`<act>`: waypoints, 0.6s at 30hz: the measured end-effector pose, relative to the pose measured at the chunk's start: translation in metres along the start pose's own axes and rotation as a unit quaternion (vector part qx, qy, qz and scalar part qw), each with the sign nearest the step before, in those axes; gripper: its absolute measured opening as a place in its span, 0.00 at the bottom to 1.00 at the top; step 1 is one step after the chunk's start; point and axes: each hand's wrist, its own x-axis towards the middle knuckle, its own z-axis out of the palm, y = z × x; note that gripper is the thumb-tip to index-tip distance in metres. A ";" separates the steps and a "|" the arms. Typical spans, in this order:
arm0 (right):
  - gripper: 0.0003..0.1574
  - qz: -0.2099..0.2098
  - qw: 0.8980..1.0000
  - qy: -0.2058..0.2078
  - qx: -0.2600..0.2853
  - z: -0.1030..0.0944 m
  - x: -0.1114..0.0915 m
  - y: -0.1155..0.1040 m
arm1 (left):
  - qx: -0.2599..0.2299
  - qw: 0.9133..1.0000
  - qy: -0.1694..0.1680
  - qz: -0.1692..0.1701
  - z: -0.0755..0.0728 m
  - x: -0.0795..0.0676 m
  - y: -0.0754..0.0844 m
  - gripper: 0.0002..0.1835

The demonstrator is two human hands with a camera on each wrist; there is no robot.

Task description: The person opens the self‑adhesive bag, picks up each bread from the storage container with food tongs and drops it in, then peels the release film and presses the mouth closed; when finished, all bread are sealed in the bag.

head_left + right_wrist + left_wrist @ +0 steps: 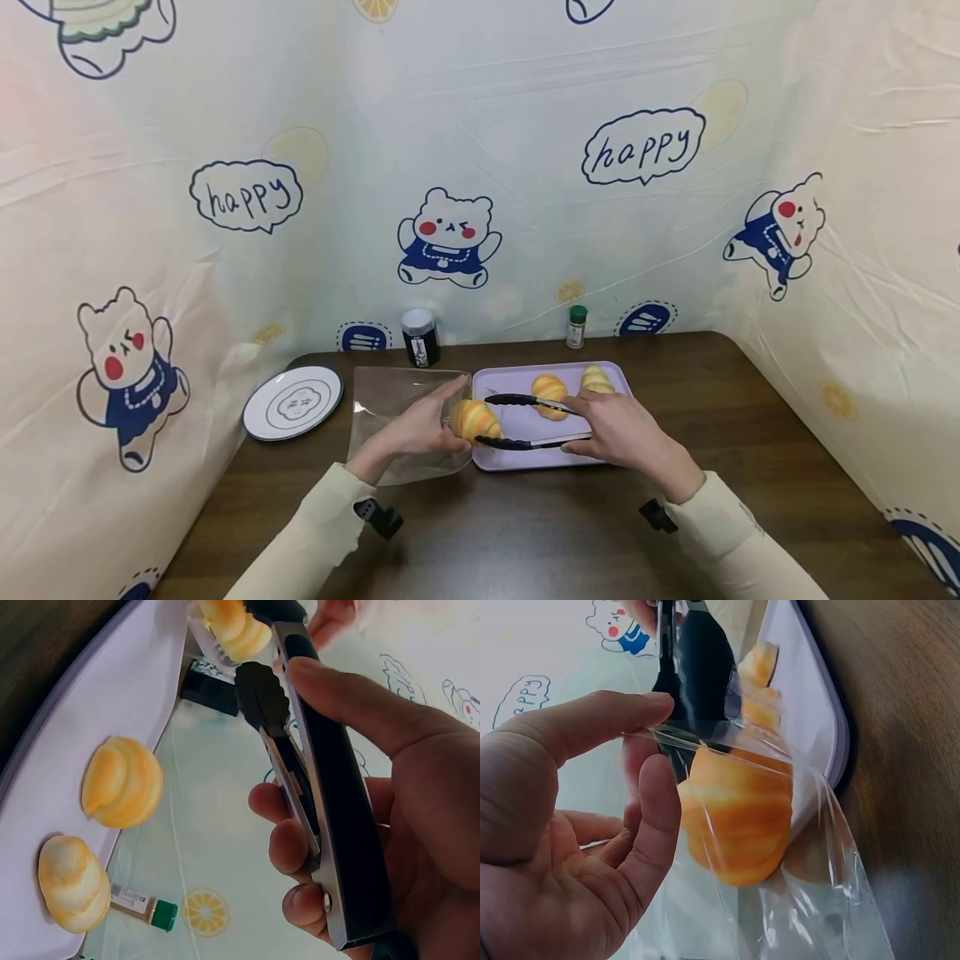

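Note:
My left hand (422,427) pinches the mouth edge of a clear plastic bag (390,392) between thumb and finger. A golden striped bread roll (739,817) lies at the bag's mouth, seen through the film in the left wrist view. My right hand (618,427) grips metal tongs (337,817) with black scalloped tips. The tong arms are spread, their tips reaching over the right end of that roll in the head view. Beneath the tongs is a lilac tray (517,461), bearing another golden roll (124,782) and a paler roll (73,883).
A white plate (258,417) with a printed face stands at the left edge of the brown table (510,533). Behind the bag is a dark jar (422,342) with a grey lid. A small green-capped bottle (576,327) stands behind the tray, before the printed curtain (525,275).

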 end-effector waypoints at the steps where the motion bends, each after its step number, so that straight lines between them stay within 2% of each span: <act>1: 0.40 0.002 1.000 0.000 -0.002 0.001 0.000 0.000 | -0.003 1.000 0.000 0.002 0.000 0.000 0.000 0.60; 7: 0.36 0.002 1.000 0.000 -0.020 0.004 0.002 -0.005 | 0.017 1.000 0.015 0.010 0.001 -0.001 0.002 0.60; 12: 0.31 -0.009 0.999 0.010 -0.039 0.004 0.001 -0.007 | 0.017 1.000 0.012 -0.009 0.001 -0.001 0.002 0.58; 18: 0.31 -0.014 1.000 0.012 -0.017 0.001 0.000 -0.007 | 0.031 0.999 0.005 -0.013 0.001 -0.001 0.000 0.58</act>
